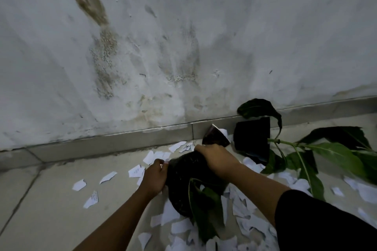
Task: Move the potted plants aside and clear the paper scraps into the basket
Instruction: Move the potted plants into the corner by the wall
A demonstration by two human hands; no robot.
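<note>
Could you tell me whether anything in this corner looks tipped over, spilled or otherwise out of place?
Yes. The black potted plant by the wall lies on its side, leaves sprawled across the floor. Torn paper scraps litter the tiles. Both hands, left hand and right hand, hold a second dark pot, also tilted.

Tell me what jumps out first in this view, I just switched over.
Both hands, left hand and right hand, grip a black potted plant low in the centre, above white paper scraps strewn over the tiled floor. A second black pot lies tipped by the skirting at right, its leaves sprawling rightward. Above, a stained white wall fills the frame.
</note>
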